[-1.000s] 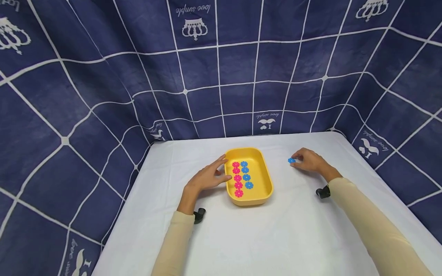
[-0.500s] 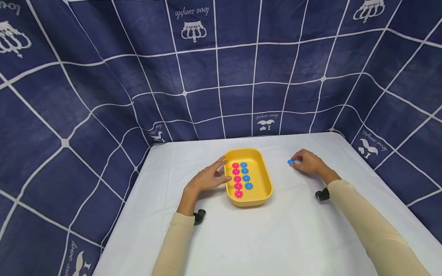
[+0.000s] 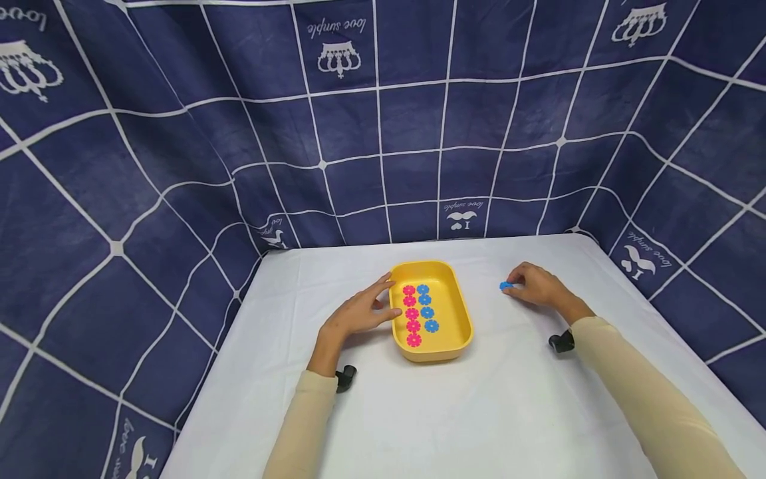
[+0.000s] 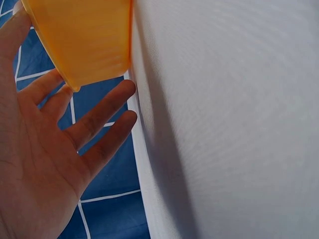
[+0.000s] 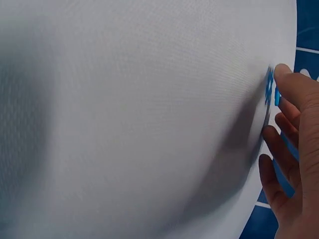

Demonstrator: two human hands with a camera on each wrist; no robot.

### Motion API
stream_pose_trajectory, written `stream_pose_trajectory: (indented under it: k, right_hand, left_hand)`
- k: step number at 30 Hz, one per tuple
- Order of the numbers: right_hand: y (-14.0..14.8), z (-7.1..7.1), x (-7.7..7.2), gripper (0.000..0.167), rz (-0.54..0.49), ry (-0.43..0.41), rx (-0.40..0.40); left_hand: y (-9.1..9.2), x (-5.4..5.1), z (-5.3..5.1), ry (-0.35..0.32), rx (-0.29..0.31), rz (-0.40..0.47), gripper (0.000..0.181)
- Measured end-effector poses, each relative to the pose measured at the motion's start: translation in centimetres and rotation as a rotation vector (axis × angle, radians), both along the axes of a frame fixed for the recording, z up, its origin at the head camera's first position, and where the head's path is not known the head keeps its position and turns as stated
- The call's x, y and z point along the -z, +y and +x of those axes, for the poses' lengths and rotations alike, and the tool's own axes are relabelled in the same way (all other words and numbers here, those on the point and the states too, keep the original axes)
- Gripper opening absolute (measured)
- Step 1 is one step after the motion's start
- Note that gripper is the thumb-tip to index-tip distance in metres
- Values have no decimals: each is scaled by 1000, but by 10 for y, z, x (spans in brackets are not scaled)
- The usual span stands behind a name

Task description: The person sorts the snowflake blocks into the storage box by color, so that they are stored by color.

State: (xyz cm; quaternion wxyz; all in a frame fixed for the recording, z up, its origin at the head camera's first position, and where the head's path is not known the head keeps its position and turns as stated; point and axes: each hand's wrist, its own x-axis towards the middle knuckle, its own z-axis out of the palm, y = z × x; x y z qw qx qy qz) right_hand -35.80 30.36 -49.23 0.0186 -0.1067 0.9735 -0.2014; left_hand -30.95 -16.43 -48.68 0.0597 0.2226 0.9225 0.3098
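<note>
At the left side of the yellow tray (image 3: 465,332) is my left hand (image 3: 354,313), thumb over the rim and fingers spread along the wall. The left wrist view shows the palm of the left hand (image 4: 45,149) with loose, nearly straight fingers beside the tray (image 4: 84,45). Right of the tray, my right hand (image 3: 536,286) pinches a blue flower-shaped disc (image 5: 277,97) between thumb and finger, partly hidden. Another blue flower-shaped disc (image 5: 269,88) lies on the white cloth just beside those fingertips. Inside the tray are a column of pink flower-shaped discs (image 3: 412,313) and a column of blue ones (image 3: 427,312).
A white cloth (image 3: 455,419) covers the table. Dark blue curtains (image 3: 413,126) with white lines stand behind and at both sides. A small black camera (image 3: 561,342) sits at the right wrist and another black camera (image 3: 346,378) at the left.
The right fingertips have drawn closer over the blue disc, so less of it shows. My left hand keeps its place on the tray. The head view has shifted slightly.
</note>
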Motion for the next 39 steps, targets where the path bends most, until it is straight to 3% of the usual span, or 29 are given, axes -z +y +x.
stream_pose_trajectory:
  k: [20, 31, 39]
  right_hand:
    - [-1, 5, -36, 37, -11, 105, -73]
    - [-11, 4, -66, 38, -3, 160, -82]
    - [-21, 11, -69, 39, -3, 163, -97]
  left_hand:
    - [-1, 2, 0, 13, 8, 9, 87]
    - [-3, 1, 1, 16, 2, 12, 87]
    - [-1, 0, 1, 18, 6, 11, 84]
